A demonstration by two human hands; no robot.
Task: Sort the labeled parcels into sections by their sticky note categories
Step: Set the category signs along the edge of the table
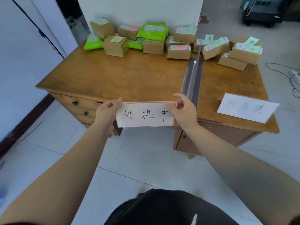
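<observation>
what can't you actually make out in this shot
- Writing on the sticky notes on the far parcels, head view: too small and blurred.
- Faint writing on the right sign: first character unclear.
- Upper corners of the held sign: covered by the left hand and right hand.
- Parcels at the back of the pile: hidden by those in front.
- Black wheeled case: cut off by the top edge.

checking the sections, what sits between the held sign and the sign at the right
In the head view, a clear divider strip on the desk separates them.
</observation>
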